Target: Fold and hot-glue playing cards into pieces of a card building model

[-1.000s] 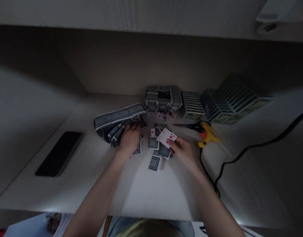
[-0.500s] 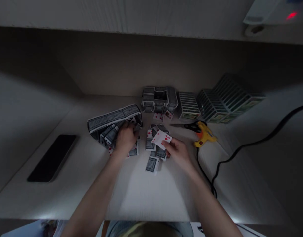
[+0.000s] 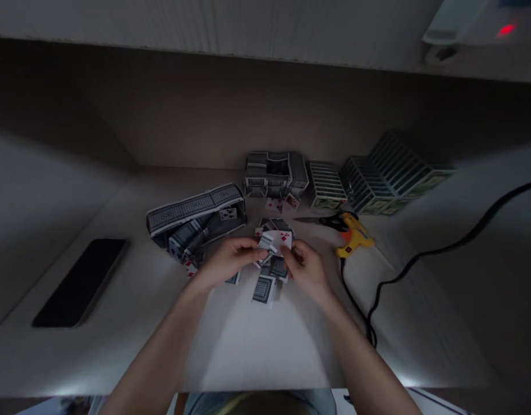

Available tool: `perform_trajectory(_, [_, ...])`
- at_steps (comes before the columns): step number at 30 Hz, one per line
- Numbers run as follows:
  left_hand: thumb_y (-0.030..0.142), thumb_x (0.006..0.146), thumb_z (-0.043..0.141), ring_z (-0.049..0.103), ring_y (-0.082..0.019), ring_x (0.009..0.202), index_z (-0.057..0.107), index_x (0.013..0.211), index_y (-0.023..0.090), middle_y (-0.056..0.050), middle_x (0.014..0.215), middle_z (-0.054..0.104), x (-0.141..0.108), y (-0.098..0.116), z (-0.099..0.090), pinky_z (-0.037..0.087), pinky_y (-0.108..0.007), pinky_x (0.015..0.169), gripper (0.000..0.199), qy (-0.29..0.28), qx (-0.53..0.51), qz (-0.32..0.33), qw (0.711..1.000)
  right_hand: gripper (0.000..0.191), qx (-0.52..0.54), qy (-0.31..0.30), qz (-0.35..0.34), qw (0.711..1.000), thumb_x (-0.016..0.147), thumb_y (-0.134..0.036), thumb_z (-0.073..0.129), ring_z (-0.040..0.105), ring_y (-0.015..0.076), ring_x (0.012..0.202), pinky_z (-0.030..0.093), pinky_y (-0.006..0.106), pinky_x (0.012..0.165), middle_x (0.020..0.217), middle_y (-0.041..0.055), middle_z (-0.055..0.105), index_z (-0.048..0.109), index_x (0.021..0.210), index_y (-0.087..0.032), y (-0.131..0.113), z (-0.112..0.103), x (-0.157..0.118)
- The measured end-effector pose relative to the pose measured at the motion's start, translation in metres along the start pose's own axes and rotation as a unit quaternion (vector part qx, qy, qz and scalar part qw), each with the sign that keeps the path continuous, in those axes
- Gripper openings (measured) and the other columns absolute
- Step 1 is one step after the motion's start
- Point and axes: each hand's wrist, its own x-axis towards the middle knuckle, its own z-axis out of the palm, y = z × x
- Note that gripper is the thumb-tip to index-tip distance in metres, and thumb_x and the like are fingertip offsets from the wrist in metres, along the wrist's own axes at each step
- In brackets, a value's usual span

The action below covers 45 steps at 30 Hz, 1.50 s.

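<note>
Between thumb and fingers, my right hand (image 3: 307,266) pinches a white playing card (image 3: 284,239) showing a red diamond. My left hand (image 3: 233,259) is closed on a smaller patterned card piece (image 3: 268,244), which meets or overlaps the left side of that card. Below and behind them lies a loose pile of playing cards, one patterned card back (image 3: 262,290) nearest to me. To the left is a long box-like structure made of cards (image 3: 196,206), its open front holding folded cards (image 3: 190,236) and a black-suited card (image 3: 228,214).
A yellow glue gun (image 3: 355,235) with a black cable and black-handled scissors (image 3: 334,221) lie to the right. At the back stand a card-built model (image 3: 276,174) and several striped card boxes (image 3: 328,183). A black phone (image 3: 82,282) lies left; a shelf (image 3: 248,29) overhangs the table.
My left hand has left the long card structure and moved right with a card piece. It now meets the card in my right hand, which has turned slightly.
</note>
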Motion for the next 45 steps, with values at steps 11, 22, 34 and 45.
perform_trajectory(11, [0.041,0.067,0.062,0.06,-0.014,0.065,0.06,0.078,0.015,-0.001,0.074,0.064,0.009,-0.015,0.001,0.047,-0.027,0.062,0.029,0.065,-0.056,-0.023,0.996,0.028,-0.038,0.088,-0.031,0.995,0.075,-0.045,0.054,0.044,0.011,0.05,0.033,0.022,0.047,0.056,-0.0023,0.051,0.056,0.071,-0.018,-0.002,-0.016,0.006])
perform_trajectory(22, [0.049,0.079,0.046,0.06,-0.017,0.076,0.069,0.081,0.018,-0.003,0.083,0.069,0.008,-0.022,0.0,0.043,-0.026,0.068,0.039,0.087,0.214,0.052,0.972,0.026,-0.003,0.095,-0.025,0.995,0.074,-0.044,0.056,0.048,0.0115,0.051,0.036,0.022,0.046,0.061,-0.0011,0.056,0.06,0.074,-0.018,-0.003,-0.019,0.008])
perform_trajectory(34, [0.035,0.062,0.071,0.06,-0.014,0.071,0.056,0.107,0.015,-0.004,0.086,0.065,0.002,-0.006,0.007,0.048,-0.026,0.062,0.051,-0.024,-0.139,-0.002,0.99,0.025,-0.003,0.05,-0.077,0.996,0.08,-0.041,0.05,0.046,0.0101,0.05,0.037,0.022,0.046,0.062,-0.001,0.055,0.06,0.076,-0.018,-0.005,-0.009,0.002])
perform_trajectory(45, [0.016,0.054,0.077,0.061,-0.014,0.079,0.054,0.099,0.015,-0.004,0.086,0.065,0.003,-0.007,0.008,0.047,-0.031,0.078,0.05,-0.007,-0.134,0.038,0.99,0.033,-0.037,0.141,-0.089,0.985,0.079,-0.045,0.049,0.05,0.0116,0.052,0.04,0.023,0.05,0.065,0.0007,0.059,0.061,0.087,-0.016,-0.008,-0.028,0.01])
